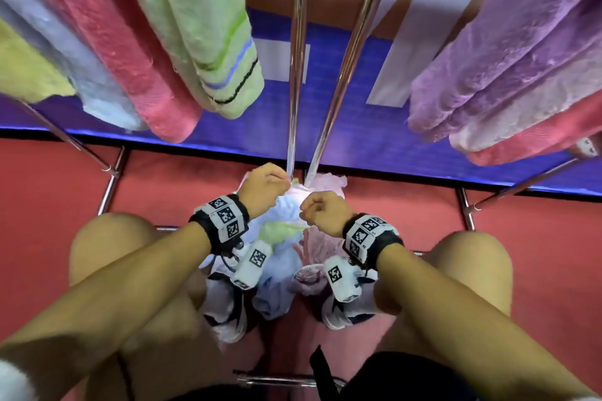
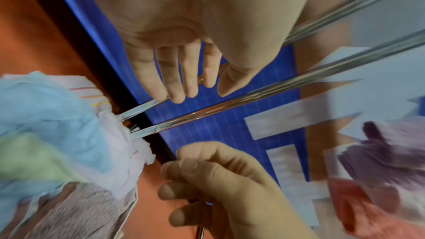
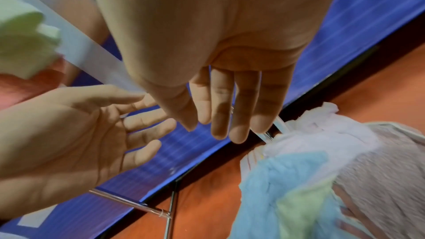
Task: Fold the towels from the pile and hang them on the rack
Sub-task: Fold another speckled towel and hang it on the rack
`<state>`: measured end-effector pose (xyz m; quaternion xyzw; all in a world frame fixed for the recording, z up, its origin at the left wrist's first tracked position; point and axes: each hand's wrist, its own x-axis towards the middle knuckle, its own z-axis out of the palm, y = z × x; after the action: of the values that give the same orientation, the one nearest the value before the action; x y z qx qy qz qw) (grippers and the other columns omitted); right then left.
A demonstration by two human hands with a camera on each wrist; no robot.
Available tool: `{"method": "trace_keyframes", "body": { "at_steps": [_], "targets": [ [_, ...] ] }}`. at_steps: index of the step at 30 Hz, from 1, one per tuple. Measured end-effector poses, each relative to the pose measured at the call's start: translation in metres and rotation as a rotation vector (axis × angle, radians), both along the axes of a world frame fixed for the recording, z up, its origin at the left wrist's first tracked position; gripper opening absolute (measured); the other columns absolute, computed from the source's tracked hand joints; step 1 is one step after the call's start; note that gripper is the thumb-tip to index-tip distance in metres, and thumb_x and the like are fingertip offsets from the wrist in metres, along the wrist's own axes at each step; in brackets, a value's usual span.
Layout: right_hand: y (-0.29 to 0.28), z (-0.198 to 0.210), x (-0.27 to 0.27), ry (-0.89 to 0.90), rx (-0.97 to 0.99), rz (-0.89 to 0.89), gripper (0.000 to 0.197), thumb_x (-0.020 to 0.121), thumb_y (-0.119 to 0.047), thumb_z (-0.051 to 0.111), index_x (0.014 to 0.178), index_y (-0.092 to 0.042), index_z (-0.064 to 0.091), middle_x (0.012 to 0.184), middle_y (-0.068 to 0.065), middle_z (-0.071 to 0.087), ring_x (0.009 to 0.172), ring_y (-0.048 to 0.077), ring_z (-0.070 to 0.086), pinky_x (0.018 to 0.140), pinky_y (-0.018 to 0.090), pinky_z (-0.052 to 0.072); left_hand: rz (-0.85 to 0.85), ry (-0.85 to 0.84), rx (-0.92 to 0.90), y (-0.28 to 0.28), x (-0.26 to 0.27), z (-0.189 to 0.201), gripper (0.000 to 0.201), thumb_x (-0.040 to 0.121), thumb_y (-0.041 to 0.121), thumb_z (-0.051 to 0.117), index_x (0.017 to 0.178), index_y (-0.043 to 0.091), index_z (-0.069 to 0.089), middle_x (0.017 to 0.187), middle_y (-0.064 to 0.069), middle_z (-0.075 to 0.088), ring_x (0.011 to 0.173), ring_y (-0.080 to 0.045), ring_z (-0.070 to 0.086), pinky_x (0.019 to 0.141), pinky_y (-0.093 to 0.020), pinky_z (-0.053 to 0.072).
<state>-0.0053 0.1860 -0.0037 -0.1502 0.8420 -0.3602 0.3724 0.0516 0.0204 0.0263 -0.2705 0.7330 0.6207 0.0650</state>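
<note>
At the far left of the head view a yellow towel (image 1: 26,75) hangs on the rack, with a pale blue towel (image 1: 97,88), a red towel (image 1: 136,68) and a green striped towel (image 1: 208,39) beside it in turn. Two chrome rack bars (image 1: 298,52) run down the middle toward the pile of towels (image 1: 283,238), which lies on the red floor (image 1: 49,205) between the person's knees.

The left hand (image 1: 264,189) hovers over the far side of the pile, close to the bar ends. In the right wrist view its fingers (image 3: 147,124) are spread and nearly straight, palm bare, holding nothing. In the pile a light blue towel (image 2: 52,112) lies on top, with a green patch and a grey-pink towel (image 2: 76,212) next to it.

The right hand (image 1: 324,210) is just beside the left, above the pile. Its fingers (image 3: 220,115) hang fairly straight and empty in its own wrist view, though from the left wrist view they look more curled, and the blur makes that hard to settle; no cloth is in its grasp.

At the right, purple towels (image 1: 508,72) and another red towel (image 1: 534,140) hang on the rack.
</note>
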Motion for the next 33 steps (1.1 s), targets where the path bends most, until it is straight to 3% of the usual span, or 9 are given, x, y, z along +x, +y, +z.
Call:
{"method": "trace_keyframes", "body": {
  "at_steps": [4,7,10,15,18,21,24,29,33],
  "targets": [
    [0.003,-0.044,0.002,-0.151,0.011,-0.136,0.017,0.085,-0.004,0.067,0.075,-0.017,0.063,0.075,0.008,0.068,0.065,0.020,0.061,0.044,0.015,0.042,0.113,-0.082,0.094,-0.004,0.006,-0.031,0.020,0.093,0.001,0.057,0.084,0.019,0.055,0.082,-0.005,0.058,0.070,-0.017,0.053,0.060,-0.026,0.040],
    [0.006,-0.072,0.003,-0.210,0.041,-0.234,0.021,0.086,0.002,0.062,0.072,-0.013,0.064,0.089,0.019,0.072,0.064,0.020,0.064,0.045,0.017,0.047,0.097,-0.102,0.115,0.001,0.004,-0.042,0.015,0.093,0.004,0.058,0.087,0.017,0.055,0.090,-0.008,0.059,0.073,-0.017,0.056,0.061,-0.026,0.040],
    [0.015,-0.094,0.009,-0.295,0.055,-0.332,0.026,0.092,0.002,0.057,0.071,-0.014,0.057,0.070,0.009,0.062,0.043,0.007,0.058,0.042,0.017,0.047,0.038,-0.118,0.085,0.008,0.001,-0.053,0.015,0.093,0.008,0.061,0.083,0.018,0.056,0.090,-0.005,0.061,0.077,-0.016,0.058,0.061,-0.025,0.044],
    [0.036,-0.161,0.017,-0.262,0.202,-0.312,0.022,0.087,0.000,0.058,0.081,-0.018,0.068,0.089,0.005,0.066,0.089,0.029,0.066,0.074,0.028,0.056,-0.024,-0.145,0.053,0.014,-0.009,-0.067,0.020,0.092,0.009,0.064,0.079,0.021,0.055,0.083,0.001,0.061,0.070,-0.005,0.056,0.056,-0.011,0.043],
    [0.045,-0.189,0.025,-0.323,0.213,-0.383,0.015,0.086,-0.002,0.059,0.091,-0.013,0.068,0.084,0.007,0.065,0.079,0.024,0.062,0.056,0.021,0.050,-0.037,-0.158,0.040,0.015,-0.016,-0.072,0.019,0.093,0.010,0.063,0.079,0.020,0.055,0.086,0.000,0.061,0.073,-0.007,0.056,0.056,-0.010,0.044],
    [0.047,-0.207,0.031,-0.393,0.222,-0.389,0.013,0.083,-0.006,0.063,0.079,-0.018,0.062,0.080,0.008,0.067,0.077,0.024,0.064,0.070,0.035,0.058,-0.039,-0.170,0.005,0.015,-0.020,-0.076,0.013,0.093,0.012,0.064,0.082,0.015,0.056,0.085,0.000,0.059,0.074,-0.009,0.054,0.058,-0.012,0.045],
    [0.049,-0.224,0.034,-0.562,0.180,-0.380,0.015,0.090,-0.006,0.061,0.093,-0.020,0.057,0.081,0.003,0.058,0.069,0.019,0.058,0.056,0.028,0.054,-0.094,-0.215,-0.032,0.017,-0.022,-0.084,0.011,0.092,0.019,0.066,0.091,0.011,0.058,0.086,0.000,0.059,0.078,-0.013,0.056,0.063,-0.021,0.042],
    [0.052,-0.252,0.033,-0.721,0.210,-0.303,0.057,0.090,-0.010,0.065,0.124,-0.038,0.028,0.092,-0.009,0.047,0.077,0.014,0.053,0.079,0.037,0.053,-0.157,-0.237,-0.053,0.023,-0.020,-0.093,0.013,0.091,0.021,0.068,0.089,0.011,0.059,0.075,0.007,0.055,0.067,-0.008,0.051,0.063,-0.020,0.039],
    [0.050,-0.264,0.025,-0.734,0.186,-0.324,0.043,0.090,0.002,0.056,0.112,-0.032,0.042,0.083,-0.004,0.054,0.055,0.004,0.062,0.090,0.043,0.052,-0.146,-0.261,-0.052,0.021,-0.021,-0.095,0.013,0.090,0.022,0.068,0.087,0.013,0.059,0.074,0.007,0.054,0.065,-0.008,0.050,0.063,-0.021,0.038]
  ]
}}
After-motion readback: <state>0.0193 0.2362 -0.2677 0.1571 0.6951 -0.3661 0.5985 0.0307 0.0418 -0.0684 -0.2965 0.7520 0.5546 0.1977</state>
